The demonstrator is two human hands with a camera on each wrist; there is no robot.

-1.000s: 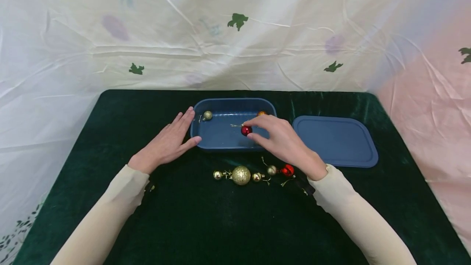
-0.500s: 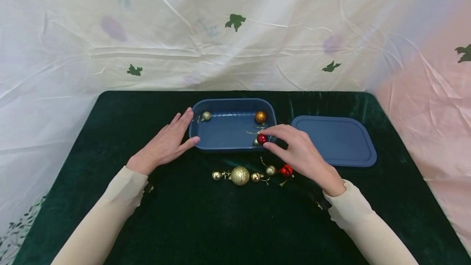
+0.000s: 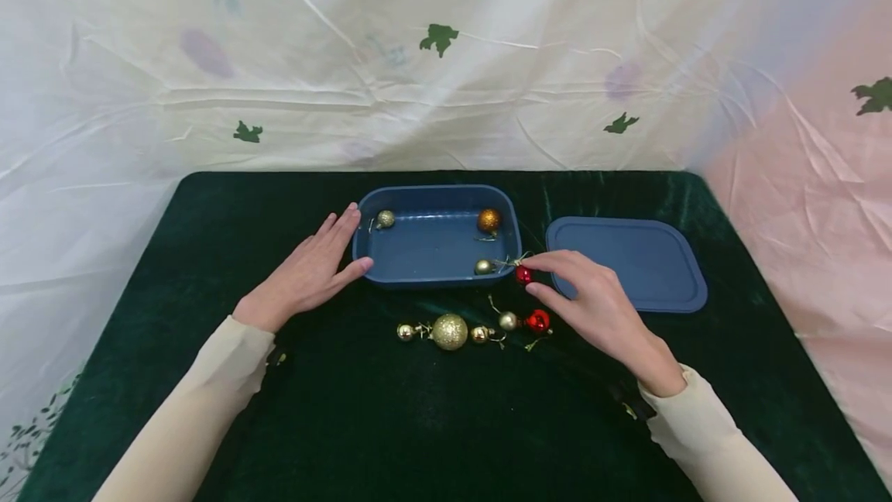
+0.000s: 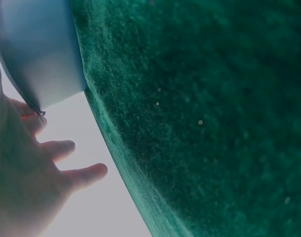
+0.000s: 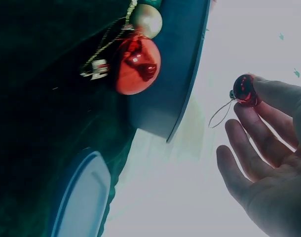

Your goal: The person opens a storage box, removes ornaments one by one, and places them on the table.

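In the head view my left hand [image 3: 300,273] rests against the left end of a blue rectangular container [image 3: 425,250], fingers straight, thumb at the near rim. My right hand [image 3: 602,300] pinches a small dark red Christmas bauble [image 3: 523,275] between thumb and fingers, by the container's front right corner. The right wrist view shows this bauble [image 5: 245,90] with its hanging loop dangling and the other fingers spread. Inside the container lie a small glittery gold bauble [image 3: 385,218] at the back left, an orange glitter bauble [image 3: 489,219] at the back right and a gold bauble [image 3: 484,266] at the front right.
A row of baubles lies in front of the container, among them a large gold glitter bauble [image 3: 449,331] and a bright red bauble [image 3: 538,321]. The flat blue lid [image 3: 634,266] is to the right. Dark green cloth [image 3: 432,424] covers the table.
My right hand has carried the dark red bauble rightward, from over the container's middle to its right end, uncovering the orange and gold baubles there. My left hand stays at the rim.
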